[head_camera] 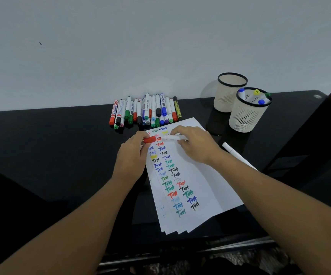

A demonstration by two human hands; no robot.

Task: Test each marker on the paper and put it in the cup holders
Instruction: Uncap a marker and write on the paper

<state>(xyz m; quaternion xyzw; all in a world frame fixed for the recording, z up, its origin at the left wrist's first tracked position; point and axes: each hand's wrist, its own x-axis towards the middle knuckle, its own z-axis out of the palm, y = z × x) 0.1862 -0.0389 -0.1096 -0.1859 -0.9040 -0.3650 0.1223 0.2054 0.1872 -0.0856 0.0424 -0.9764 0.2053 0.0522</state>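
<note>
**Q:** At centre frame, left of the sheets, what does the left hand [132, 153] hold?

**A:** Its fingers pinch a red cap [149, 139], held over the top edge of the paper [200, 185]. Whether the cap is seated on the marker or just off its tip cannot be told.

**Q:** And behind it, toward the wall?

**A:** A heap of markers [146, 111] lies on the black table [51, 139], upper centre, caps pointing toward the viewer: red, green, black, blue, purple, and one yellow barrel at the right end.

**Q:** What lies under the hands?

**A:** Fanned white sheets, the uppermost bearing two columns of the word "Test" in red, blue, black, green and yellow.

**Q:** What about the right hand [197, 144]?

**A:** Its fingers are curled round the barrel of a white marker [173, 137], which lies level, tip toward the red cap.

**Q:** Farther right?

**A:** A second white marker [238, 155] lies on the table, partly hidden by the right forearm. In the upper right stand two cream cup holders: the rear cup [231, 92], its contents not visible, and the front cup [248, 114], touching or nearly touching it, holding markers with blue, yellow and green ends.
</note>
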